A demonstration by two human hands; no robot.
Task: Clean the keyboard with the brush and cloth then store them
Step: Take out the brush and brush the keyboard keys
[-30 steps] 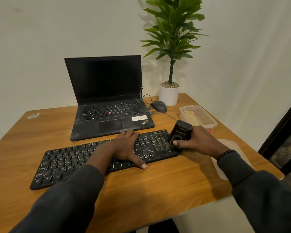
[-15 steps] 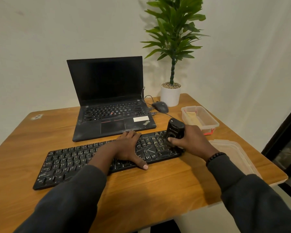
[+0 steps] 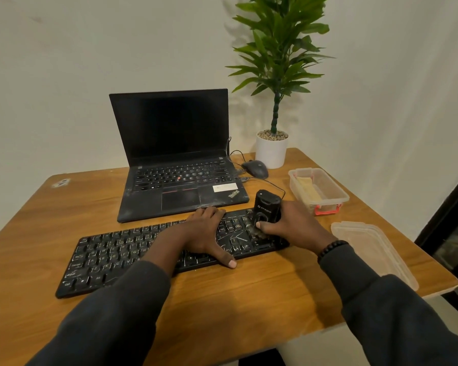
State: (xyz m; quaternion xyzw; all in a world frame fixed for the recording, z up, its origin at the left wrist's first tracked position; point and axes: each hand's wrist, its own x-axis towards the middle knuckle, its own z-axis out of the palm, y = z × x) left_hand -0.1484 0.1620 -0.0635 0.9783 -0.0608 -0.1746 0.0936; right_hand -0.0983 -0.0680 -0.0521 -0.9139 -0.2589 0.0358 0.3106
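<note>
The keyboard (image 3: pixel 169 249) lies on the table (image 3: pixel 249 299) before a laptop (image 3: pixel 175 154) marked "ThinkPad". The left hand (image 3: pixel 206 233) rests flat on the keys, fingers extended. The right hand (image 3: pixel 294 225) grips the black brush (image 3: pixel 266 207), bristles down on the keyboard's right end; its lettering is illegible. A clear container (image 3: pixel 319 190) stands further right.

Bare table (image 3: pixel 249 299) lies before the keyboard (image 3: pixel 111 260) — laptop (image 3: pixel 175 165) behind, lid (image 3: pixel 373 252) and box (image 3: pixel 318 190) rightward.

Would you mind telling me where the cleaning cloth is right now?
In the head view, the yellow cloth lies inside the clear open container at the table's right side, between the white plant pot and the loose lid.
</note>
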